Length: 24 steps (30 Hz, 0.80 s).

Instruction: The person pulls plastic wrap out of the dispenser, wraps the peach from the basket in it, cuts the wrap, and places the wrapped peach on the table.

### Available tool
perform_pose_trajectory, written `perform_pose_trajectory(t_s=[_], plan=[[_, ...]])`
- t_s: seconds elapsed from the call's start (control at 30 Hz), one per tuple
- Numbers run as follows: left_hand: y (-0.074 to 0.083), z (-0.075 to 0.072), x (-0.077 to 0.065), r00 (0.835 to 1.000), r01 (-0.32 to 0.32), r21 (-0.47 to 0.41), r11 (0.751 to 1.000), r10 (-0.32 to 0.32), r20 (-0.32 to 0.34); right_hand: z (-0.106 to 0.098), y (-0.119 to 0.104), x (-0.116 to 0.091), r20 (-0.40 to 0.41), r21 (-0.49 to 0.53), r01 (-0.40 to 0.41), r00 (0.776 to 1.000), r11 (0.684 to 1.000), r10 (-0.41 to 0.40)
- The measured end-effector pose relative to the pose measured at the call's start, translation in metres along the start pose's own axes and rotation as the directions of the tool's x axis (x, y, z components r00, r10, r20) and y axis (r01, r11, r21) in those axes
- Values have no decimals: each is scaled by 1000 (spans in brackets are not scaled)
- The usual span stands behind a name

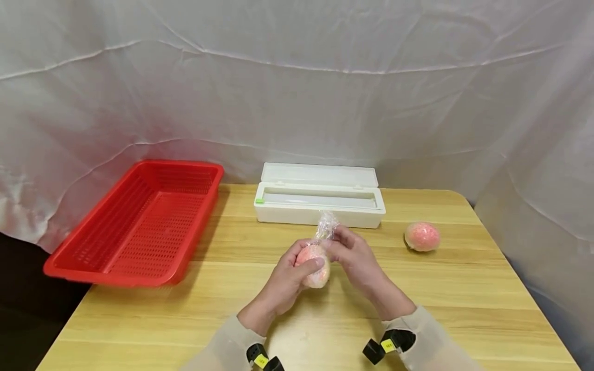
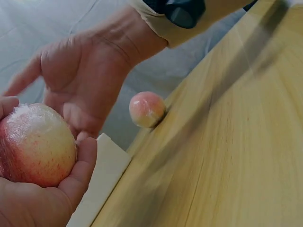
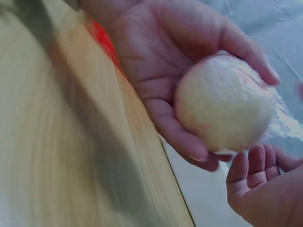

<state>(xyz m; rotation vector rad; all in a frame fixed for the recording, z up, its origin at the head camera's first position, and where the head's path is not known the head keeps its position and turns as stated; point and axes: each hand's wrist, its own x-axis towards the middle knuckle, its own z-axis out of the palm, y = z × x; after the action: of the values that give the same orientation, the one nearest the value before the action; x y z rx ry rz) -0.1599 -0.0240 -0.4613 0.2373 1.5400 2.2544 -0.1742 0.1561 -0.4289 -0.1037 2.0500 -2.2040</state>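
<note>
A peach in clear plastic wrap sits in my left hand, thumb across its near side and fingers curled beneath. The left wrist view shows that peach with red and yellow skin under shiny film; its paler side faces the right wrist view. Loose plastic wrap is gathered in a bunch above the fruit. My right hand pinches the base of this bunch, close beside the peach. The right fingertips are partly hidden in the head view.
A second wrapped peach lies on the table to the right. Behind the hands stands a white cling film box with its lid raised. A red plastic basket is at the left, overhanging the table edge.
</note>
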Motion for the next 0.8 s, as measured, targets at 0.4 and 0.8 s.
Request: perform_pose_trajectory(t_s=[0.4,0.8], plan=[[-1,1,-1,995,-70,244,967,84,-48,15,4,2,-263,-98,126,953,987,-148],[2,-5,-1,990,-92,377,921,126,-65,19,13,-2,-233,-262,285,909,922,-347]])
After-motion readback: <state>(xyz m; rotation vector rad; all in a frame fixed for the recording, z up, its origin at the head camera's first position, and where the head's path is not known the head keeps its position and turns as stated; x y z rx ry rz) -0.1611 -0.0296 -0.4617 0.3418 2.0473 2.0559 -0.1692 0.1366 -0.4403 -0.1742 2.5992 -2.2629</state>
